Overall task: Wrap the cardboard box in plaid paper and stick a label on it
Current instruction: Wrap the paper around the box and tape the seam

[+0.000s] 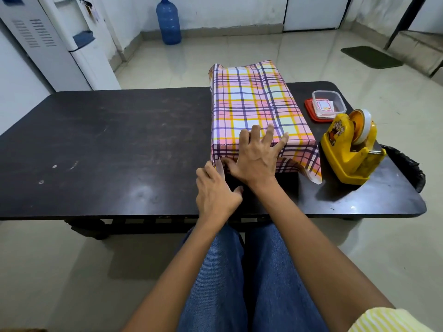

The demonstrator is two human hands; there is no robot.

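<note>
The box stands on the dark table [107,144], covered on top and sides by pink, yellow and purple plaid paper [254,104]; no cardboard shows. My right hand [257,156] lies flat with spread fingers on the box's near top edge, pressing the paper down over the near end. My left hand [215,190] is at the near left corner, fingers against a loose paper flap there. A paper flap hangs loose at the near right corner. Labels [324,107] lie in a clear container to the right.
A yellow tape dispenser [351,149] stands right of the box, near the table's right end. The clear container [329,104] sits on a red lid behind it. A black bag [407,164] hangs off the right edge. A water dispenser and blue bottle stand beyond.
</note>
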